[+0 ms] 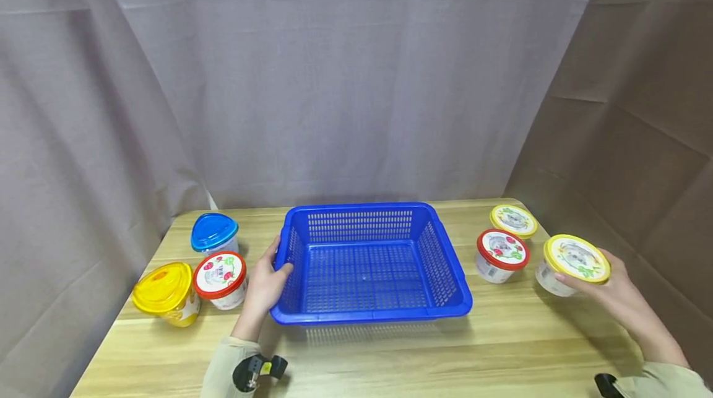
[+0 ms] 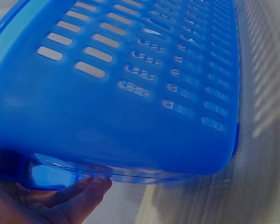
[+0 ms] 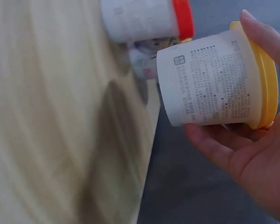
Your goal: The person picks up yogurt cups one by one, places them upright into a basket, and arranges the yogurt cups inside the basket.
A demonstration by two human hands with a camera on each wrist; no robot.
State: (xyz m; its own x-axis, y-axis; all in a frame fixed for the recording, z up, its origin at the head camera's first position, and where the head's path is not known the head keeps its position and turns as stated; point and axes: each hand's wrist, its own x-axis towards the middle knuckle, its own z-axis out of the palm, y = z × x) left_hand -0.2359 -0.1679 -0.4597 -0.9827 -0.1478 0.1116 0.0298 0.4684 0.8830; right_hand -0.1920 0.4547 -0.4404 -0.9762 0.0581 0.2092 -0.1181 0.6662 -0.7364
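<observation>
A blue plastic basket (image 1: 362, 316) with slotted walls stands mid-table, and nothing lies inside it. My left hand (image 1: 266, 283) grips its left rim, thumb over the edge; in the left wrist view the fingers (image 2: 91, 193) curl under the rim beside the slotted wall (image 2: 107, 116). On the right, my right hand (image 1: 618, 283) holds a white round tub with a yellow lid (image 1: 576, 259). The right wrist view shows this tub (image 3: 210, 81) raised off the table, its printed side facing the camera, between thumb and fingers.
Beside the held tub are a red-lidded tub (image 1: 503, 252) and another yellow-lidded tub (image 1: 514, 220). At the left stand a blue-lidded container (image 1: 214, 234), a red-lidded tub (image 1: 220, 277) and a yellow-lidded container (image 1: 167, 293). Grey cloth (image 1: 356, 88) hangs behind the wooden table (image 1: 390, 361).
</observation>
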